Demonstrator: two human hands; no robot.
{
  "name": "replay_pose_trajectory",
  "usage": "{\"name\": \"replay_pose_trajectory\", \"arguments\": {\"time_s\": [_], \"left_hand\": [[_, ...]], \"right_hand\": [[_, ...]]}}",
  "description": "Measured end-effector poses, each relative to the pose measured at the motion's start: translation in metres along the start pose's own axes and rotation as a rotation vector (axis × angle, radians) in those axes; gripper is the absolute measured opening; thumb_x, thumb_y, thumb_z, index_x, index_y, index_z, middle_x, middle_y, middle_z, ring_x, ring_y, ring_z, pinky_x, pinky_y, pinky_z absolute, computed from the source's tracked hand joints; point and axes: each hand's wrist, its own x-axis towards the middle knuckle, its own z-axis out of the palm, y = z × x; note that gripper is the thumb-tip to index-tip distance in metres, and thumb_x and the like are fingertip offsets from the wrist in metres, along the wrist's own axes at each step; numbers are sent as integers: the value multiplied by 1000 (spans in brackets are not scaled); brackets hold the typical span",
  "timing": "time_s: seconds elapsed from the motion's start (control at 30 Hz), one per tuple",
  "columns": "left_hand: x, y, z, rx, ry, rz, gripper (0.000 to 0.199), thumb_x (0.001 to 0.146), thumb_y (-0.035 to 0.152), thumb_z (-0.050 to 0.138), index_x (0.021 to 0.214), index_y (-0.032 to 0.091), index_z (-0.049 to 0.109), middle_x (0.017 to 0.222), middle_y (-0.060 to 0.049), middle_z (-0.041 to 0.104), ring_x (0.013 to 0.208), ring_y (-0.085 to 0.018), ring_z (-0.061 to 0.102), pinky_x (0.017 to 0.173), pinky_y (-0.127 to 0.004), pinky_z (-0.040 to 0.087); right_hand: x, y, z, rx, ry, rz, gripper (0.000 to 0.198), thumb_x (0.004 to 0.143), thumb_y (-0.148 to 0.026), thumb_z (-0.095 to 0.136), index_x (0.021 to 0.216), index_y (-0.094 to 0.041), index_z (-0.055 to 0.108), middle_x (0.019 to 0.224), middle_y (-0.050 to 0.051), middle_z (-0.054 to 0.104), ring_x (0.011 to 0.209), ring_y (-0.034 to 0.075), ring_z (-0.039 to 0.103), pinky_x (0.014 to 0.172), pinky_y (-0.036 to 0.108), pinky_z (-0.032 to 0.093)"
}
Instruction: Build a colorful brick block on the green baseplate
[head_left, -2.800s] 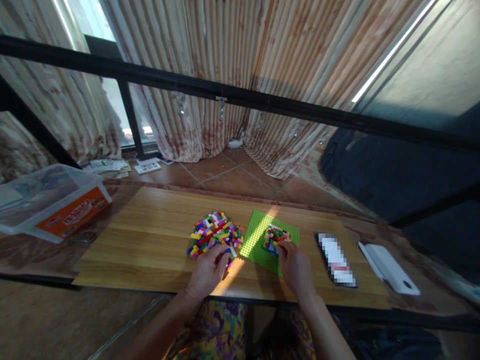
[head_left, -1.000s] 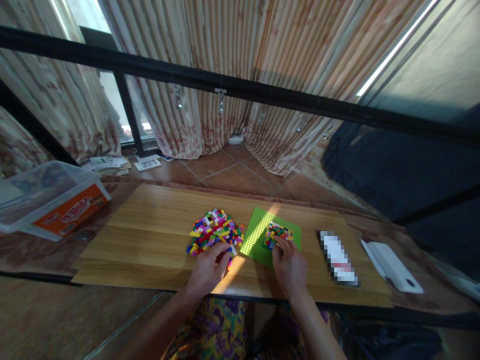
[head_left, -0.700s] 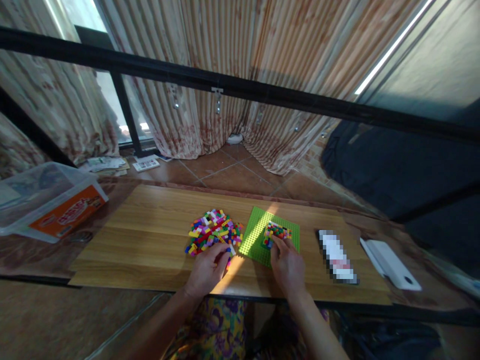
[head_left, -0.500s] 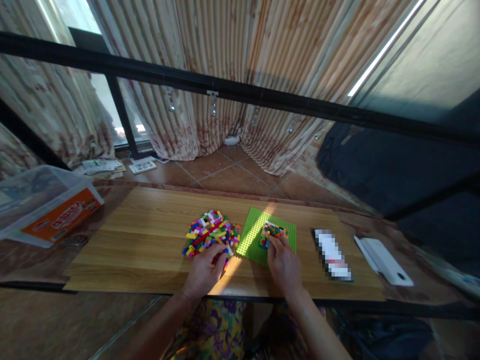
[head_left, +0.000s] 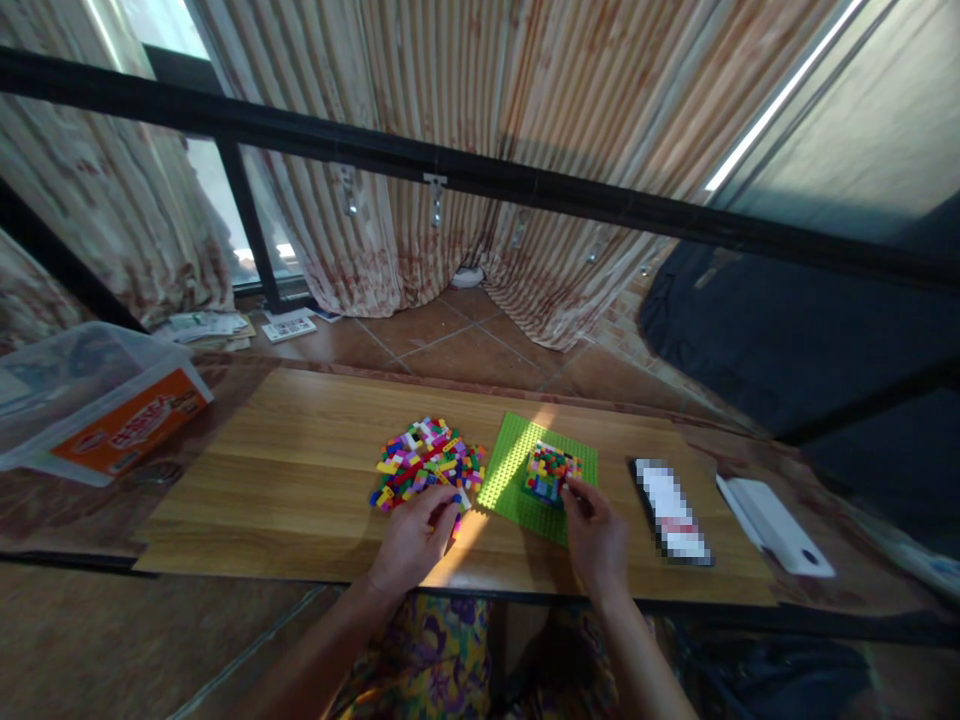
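My left hand is at the near right edge of a loose heap of colourful building bricks. Its thumb and fingers are pinched together, with a small blue brick and a white one showing at the tips. My right hand is over the near right part of a green studded baseplate. Its fingertips are closed at the right edge of a low multicoloured brick build on that plate; whatever lies between them is too small to make out.
A phone lies right of the baseplate, with a white flat object beyond it. At far left stands a clear plastic box with an orange label. A black rail crosses in front of the curtains.
My right hand has drawn back to the right from the top of the brick build, uncovering more of it. My left hand keeps its pinch beside the heap. The whole view has shifted slightly.
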Motion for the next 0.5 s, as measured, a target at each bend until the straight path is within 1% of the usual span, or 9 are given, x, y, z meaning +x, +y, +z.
{"name": "replay_pose_trajectory", "arguments": {"time_s": [0.1, 0.33, 0.5], "left_hand": [[0, 1, 0, 10, 6, -1, 17, 91, 29, 49, 97, 23, 63, 88, -2, 71, 80, -15, 66, 67, -22, 51], [1, 3, -2, 6, 0, 8, 17, 91, 29, 48, 96, 22, 63, 87, -2, 70, 80, -15, 65, 68, -22, 50], [0, 3, -1, -15, 9, 1, 16, 91, 29, 48, 94, 23, 63, 84, -1, 70, 78, -15, 65, 65, -22, 50]], "right_hand": [[3, 0, -1, -9, 1, 7, 42, 82, -47, 53, 97, -13, 72, 96, 15, 74, 83, 27, 69, 75, 37, 52], [5, -6, 1, -83, 3, -67, 40, 85, -48, 51, 94, -15, 72, 94, 14, 74, 82, 26, 69, 73, 36, 51], [6, -10, 4, -127, 12, -126, 38, 85, -47, 51, 91, -16, 72, 88, 12, 74, 74, 24, 69, 69, 34, 51]]}}
